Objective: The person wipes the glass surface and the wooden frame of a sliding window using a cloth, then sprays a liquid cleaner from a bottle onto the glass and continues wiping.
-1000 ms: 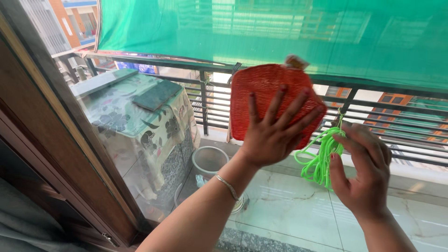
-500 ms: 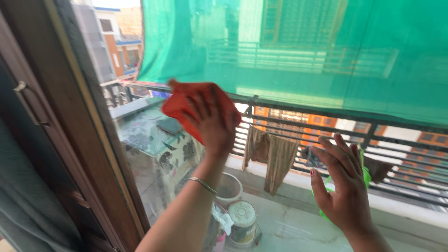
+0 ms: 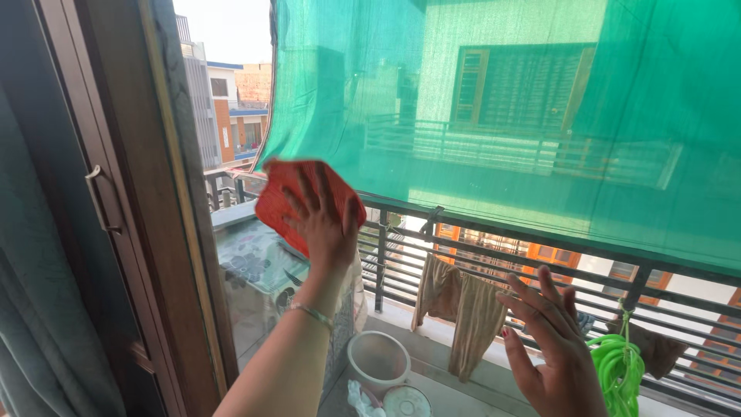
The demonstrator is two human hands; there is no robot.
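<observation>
At far left hangs a grey-green fabric curtain (image 3: pixel 35 309), slack and folded, beside the brown wooden window frame (image 3: pixel 127 193), which carries a small metal handle (image 3: pixel 99 199). The frame is smooth and varnished.

The left hand (image 3: pixel 323 220) is spread flat, fingers splayed, pressing a red-orange woven cleaning cloth (image 3: pixel 284 199) against the clear window glass (image 3: pixel 478 154), in the upper left part of the pane, just beside the frame. The open palm appears meant to keep the whole cloth in contact with the surface. The cloth looks coarse-textured and roughly square. A thin metal bangle (image 3: pixel 310 313) sits on that wrist.

Behind the glass, below the cloth, a table draped in floral-patterned cloth (image 3: pixel 258 266) stands on the balcony, with a round white plastic bucket (image 3: pixel 377 359) near it. A dark metal railing (image 3: pixel 494 247) carries a limp brown rag (image 3: pixel 463 305). Green mesh shade netting (image 3: pixel 502 100) hangs above.

The right hand (image 3: pixel 554 347) is empty, fingers released and spread, flat at or on the lower pane, apparently as a brace. A bright green coiled cord (image 3: pixel 617 371) hangs from the railing at its right.
</observation>
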